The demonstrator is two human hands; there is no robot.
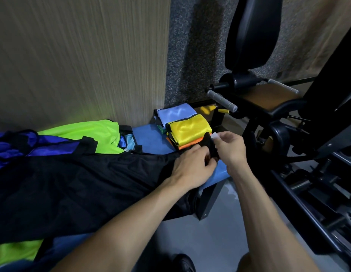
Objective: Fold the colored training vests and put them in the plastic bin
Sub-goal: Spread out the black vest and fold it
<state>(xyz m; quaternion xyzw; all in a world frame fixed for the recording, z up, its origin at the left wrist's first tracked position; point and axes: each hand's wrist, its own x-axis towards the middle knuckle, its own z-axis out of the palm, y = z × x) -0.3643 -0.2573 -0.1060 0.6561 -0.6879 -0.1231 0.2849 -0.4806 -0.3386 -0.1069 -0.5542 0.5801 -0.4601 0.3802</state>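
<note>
- Hands: our left hand (192, 165) and right hand (230, 148) both pinch the black vest (82, 185) at its end strap.
- Vest lies along the blue bench (149, 138), just beside the folded yellow vest (187, 130).
- Thin, limp, slippery mesh, we judge — best held by the bound edges.

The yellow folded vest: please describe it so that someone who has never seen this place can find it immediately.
Look at the far end of the blue padded bench, near the black gym machine. A small stack of folded vests lies there, and the yellow vest with black trim is on top. A light blue vest lies behind it, and an orange one lies under it.
</note>
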